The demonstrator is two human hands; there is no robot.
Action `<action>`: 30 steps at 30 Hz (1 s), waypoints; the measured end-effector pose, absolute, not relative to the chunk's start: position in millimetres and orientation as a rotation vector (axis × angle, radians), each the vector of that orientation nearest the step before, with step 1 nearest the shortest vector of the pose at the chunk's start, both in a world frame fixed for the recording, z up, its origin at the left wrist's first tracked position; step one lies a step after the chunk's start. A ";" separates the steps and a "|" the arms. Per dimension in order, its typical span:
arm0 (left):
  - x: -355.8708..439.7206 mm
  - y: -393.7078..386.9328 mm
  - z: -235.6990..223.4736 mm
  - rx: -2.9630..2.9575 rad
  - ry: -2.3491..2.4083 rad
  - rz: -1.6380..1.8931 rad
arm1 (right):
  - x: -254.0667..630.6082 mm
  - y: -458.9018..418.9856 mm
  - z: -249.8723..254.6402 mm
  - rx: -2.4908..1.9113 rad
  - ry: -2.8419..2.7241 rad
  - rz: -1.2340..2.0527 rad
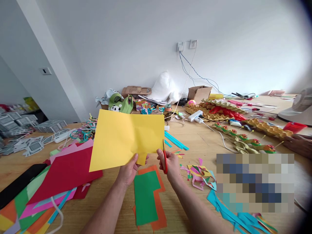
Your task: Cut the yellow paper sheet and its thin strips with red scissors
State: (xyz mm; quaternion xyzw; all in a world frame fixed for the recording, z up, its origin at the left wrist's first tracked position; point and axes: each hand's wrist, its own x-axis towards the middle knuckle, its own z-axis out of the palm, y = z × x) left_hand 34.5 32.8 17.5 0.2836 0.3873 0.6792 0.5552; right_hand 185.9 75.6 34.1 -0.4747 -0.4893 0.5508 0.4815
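Note:
A large yellow paper sheet (117, 139) is raised above the table, its lower right corner cut into a notch. My left hand (129, 169) pinches its lower edge, thumb in front. Red-handled scissors (165, 162) are in my right hand (169, 162), blades pointing up at the sheet's right edge; whether they touch the paper I cannot tell. Below the hands, a green paper piece (146, 198) with a stepped right edge lies over an orange paper piece (161, 208).
Coloured paper sheets (65, 172) and a black phone-like object (21, 182) lie at left. Paper scraps (200, 172) and blue strips (226, 208) lie at right. Farther back are a power strip (195, 115), egg-carton strips (265, 126) and a cardboard box (199, 93). Another person's hand (298, 143) rests at far right.

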 end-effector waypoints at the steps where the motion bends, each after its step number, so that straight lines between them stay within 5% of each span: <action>1: 34.3 32.9 17.1 0.669 0.913 1.600 | 186.0 75.7 34.1 -1.156 -1.197 1.338; 30: 37.3 32.3 18.4 0.661 0.943 1.544 | 188.7 84.0 29.7 -1.169 -1.164 1.341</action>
